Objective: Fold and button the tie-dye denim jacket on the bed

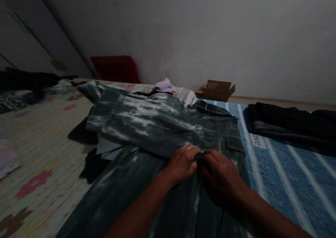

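A dark green tie-dye jacket (pixel 157 126) lies spread on the bed, one sleeve folded across its front. My left hand (pixel 182 164) and my right hand (pixel 222 173) sit side by side on the jacket's middle front. Both have their fingers curled and pinch the fabric along the front edge between them. A chest pocket flap (pixel 233 145) shows just right of my right hand.
A floral sheet (pixel 39 143) covers the bed's left side and a blue striped sheet (pixel 283 175) the right. Dark folded clothes (pixel 288 124) lie at the right. A cardboard box (pixel 216 90), a lilac garment (pixel 165 85) and a red object (pixel 115 68) stand by the wall.
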A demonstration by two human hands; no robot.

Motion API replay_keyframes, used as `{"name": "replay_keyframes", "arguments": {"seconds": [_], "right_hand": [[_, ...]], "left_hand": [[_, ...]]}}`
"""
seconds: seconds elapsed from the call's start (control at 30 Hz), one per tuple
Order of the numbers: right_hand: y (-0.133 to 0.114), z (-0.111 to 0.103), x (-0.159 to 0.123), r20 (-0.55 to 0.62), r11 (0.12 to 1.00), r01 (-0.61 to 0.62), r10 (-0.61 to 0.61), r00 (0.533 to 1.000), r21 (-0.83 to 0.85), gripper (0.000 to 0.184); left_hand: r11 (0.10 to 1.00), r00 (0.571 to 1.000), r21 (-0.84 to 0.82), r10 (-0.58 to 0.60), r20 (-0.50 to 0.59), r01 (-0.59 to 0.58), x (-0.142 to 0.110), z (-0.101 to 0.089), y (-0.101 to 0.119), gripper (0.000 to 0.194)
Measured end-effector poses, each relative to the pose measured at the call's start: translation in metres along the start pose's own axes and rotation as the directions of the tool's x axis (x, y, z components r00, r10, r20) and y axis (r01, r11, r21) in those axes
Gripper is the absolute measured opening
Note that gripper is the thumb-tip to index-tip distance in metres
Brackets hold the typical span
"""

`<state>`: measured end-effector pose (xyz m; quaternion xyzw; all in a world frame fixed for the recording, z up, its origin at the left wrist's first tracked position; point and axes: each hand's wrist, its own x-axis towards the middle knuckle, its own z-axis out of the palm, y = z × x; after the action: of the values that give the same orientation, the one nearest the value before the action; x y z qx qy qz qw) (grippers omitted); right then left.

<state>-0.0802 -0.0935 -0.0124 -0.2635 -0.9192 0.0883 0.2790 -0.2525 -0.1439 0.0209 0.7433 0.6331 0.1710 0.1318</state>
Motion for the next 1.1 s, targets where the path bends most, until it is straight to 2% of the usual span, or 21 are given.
{"name": "replay_keyframes", "arguments": {"seconds": [0.37,0.8,1.1], "right_hand": [[-0.007,0.01,-0.001,-0.059,0.995,-0.099,0.099,0.993,-0.004,0.011],[-0.006,0.012,0.0,-0.148,0.996,-0.082,0.084,0.985,0.02,0.015],[-0.005,0.011,0.0,-0.167,0.997,-0.077,0.081,0.983,0.028,0.016]], "left_hand": [[1.0,1.0,0.029,0.012,0.012,-0.012,0.002,0.001,-0.001,0.039],[0.998,1.0,0.07,-0.007,-0.005,0.007,0.0,0.0,0.005,0.032],[0.982,1.0,0.19,-0.001,-0.017,0.004,0.0,0.004,0.013,0.023]]}}
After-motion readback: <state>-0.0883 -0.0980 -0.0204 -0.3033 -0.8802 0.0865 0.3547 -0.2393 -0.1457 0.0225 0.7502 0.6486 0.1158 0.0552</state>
